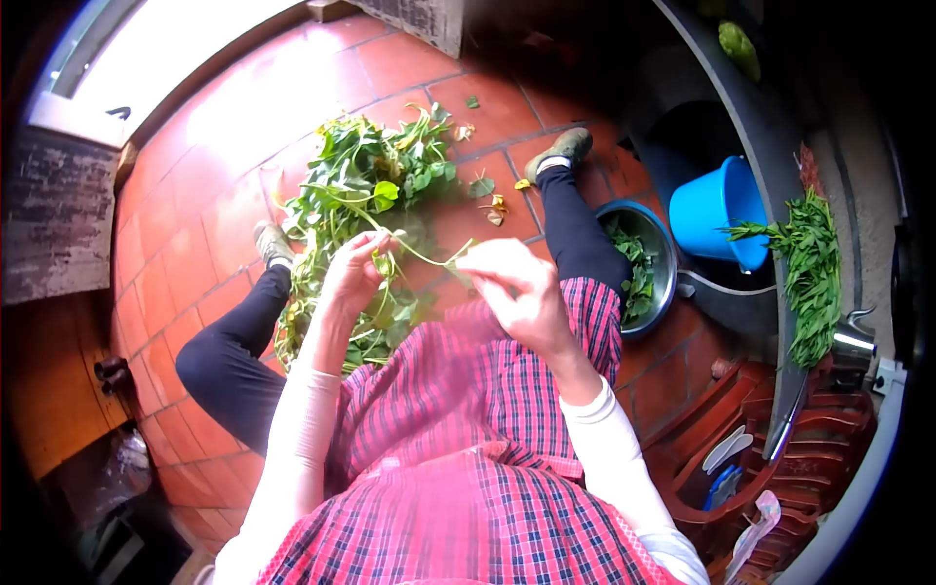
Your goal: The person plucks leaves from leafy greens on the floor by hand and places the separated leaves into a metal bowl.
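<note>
A thin green stem (421, 255) stretches between my two hands above my lap. My left hand (353, 273) is closed in a pinch on its left part. Fingers of my right hand (517, 288) are pressed together at the stem's other end, near a small leafy tip; this hand is slightly blurred. Below and beyond my left hand, a large heap of leafy green vines (336, 185) lies on the tiled floor between my legs. A metal bowl (666, 263) holding picked green leaves (639, 283) stands beside my right leg.
A blue bucket (704, 213) stands at the right, under a grey counter edge (746, 107). A bundle of green herbs (811, 273) lies on the counter. Loose leaves (481, 186) are on the floor. A red-brown plastic chair (809, 439) is at lower right.
</note>
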Available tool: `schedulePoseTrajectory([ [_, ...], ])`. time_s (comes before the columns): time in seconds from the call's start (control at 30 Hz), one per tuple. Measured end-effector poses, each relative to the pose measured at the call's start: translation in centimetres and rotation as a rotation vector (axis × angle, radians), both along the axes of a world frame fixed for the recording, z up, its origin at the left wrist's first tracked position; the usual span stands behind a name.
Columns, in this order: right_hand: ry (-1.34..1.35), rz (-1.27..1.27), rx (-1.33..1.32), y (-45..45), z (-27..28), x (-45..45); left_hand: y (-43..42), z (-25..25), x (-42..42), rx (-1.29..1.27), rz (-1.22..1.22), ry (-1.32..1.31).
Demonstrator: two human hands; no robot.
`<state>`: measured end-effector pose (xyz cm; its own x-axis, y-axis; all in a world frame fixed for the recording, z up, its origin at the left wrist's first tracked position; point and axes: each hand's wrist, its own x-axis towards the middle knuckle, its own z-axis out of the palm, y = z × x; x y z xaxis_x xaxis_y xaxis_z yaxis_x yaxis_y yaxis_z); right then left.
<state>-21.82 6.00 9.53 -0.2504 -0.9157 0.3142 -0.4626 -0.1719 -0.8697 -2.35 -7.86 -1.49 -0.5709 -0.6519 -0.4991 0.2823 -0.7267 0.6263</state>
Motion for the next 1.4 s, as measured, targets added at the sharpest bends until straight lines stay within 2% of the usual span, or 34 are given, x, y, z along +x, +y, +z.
schedulePoseTrajectory([
  [0.1,0.297,0.028,-0.030,-2.4,-2.1,2.0,1.0,0.9,2.0,0.054,0.007,0.047],
  [0.17,0.339,0.136,0.169,-2.6,-2.9,3.6,1.6,2.1,2.8,0.091,0.033,0.120],
  [0.27,0.327,0.170,0.216,-2.3,-4.0,5.9,2.8,2.6,4.0,0.159,0.131,0.193],
  [0.3,0.323,0.109,0.234,-2.3,-4.5,6.4,3.5,3.3,4.2,0.189,0.148,0.218],
  [0.4,0.323,-0.130,0.296,-2.7,-7.4,7.4,4.9,0.2,4.3,0.252,0.209,0.322],
  [0.43,0.402,-0.254,0.361,-3.3,-10.8,7.0,5.7,0.2,3.5,0.281,0.246,0.330],
  [0.47,0.373,-0.334,0.314,-3.5,-12.5,6.1,5.9,0.7,3.3,0.354,0.325,0.307],
  [0.5,0.344,-0.410,0.265,-3.4,-13.7,4.7,5.7,-0.5,3.8,0.317,0.330,0.355],
  [0.53,-0.036,-0.255,0.475,-3.3,-12.2,3.9,5.4,-0.5,4.4,0.417,0.379,0.326],
  [0.57,-0.714,-0.118,0.657,-2.1,-10.8,4.0,5.1,-0.5,4.9,0.523,0.430,0.293],
  [0.6,-0.715,-0.003,0.709,-1.7,-8.3,4.7,4.8,-1.3,5.5,0.542,0.410,0.311],
  [0.63,-0.714,0.109,0.757,-1.4,-7.1,5.4,4.1,-4.2,6.8,0.628,0.217,0.587],
  [0.67,-0.820,0.260,0.770,-1.0,-7.3,5.7,4.2,-4.8,6.6,0.612,0.253,0.543],
  [0.77,-0.799,0.269,0.842,-0.6,-5.2,7.6,4.4,-6.0,6.0,0.547,0.373,0.390],
  [0.83,-0.803,0.284,0.830,-0.3,-5.9,8.5,4.8,-3.9,5.7,0.426,0.412,0.323],
  [0.9,-0.802,0.286,0.853,0.1,-5.7,9.1,6.1,0.0,4.4,0.125,0.440,0.026],
  [0.97,-0.800,0.277,0.912,0.7,-5.0,9.8,6.6,0.9,4.6,-0.030,0.348,-0.032],
  [1.03,-0.925,0.264,0.889,1.2,-5.9,9.9,6.6,0.9,4.4,-0.209,0.332,-0.203],
  [1.13,-1.102,0.236,0.822,1.6,-7.8,9.5,6.4,0.5,4.7,-0.213,0.311,-0.251],
  [1.23,-1.442,0.294,0.828,2.1,-9.2,8.9,6.1,-0.5,5.0,-0.198,0.249,-0.300],
  [1.37,-1.626,0.341,0.903,1.6,-13.9,7.9,6.0,-2.2,5.1,-0.188,0.255,-0.319],
  [1.4,-1.520,0.259,0.936,1.4,-13.7,8.0,6.0,-2.5,5.4,-0.174,0.264,-0.334],
])
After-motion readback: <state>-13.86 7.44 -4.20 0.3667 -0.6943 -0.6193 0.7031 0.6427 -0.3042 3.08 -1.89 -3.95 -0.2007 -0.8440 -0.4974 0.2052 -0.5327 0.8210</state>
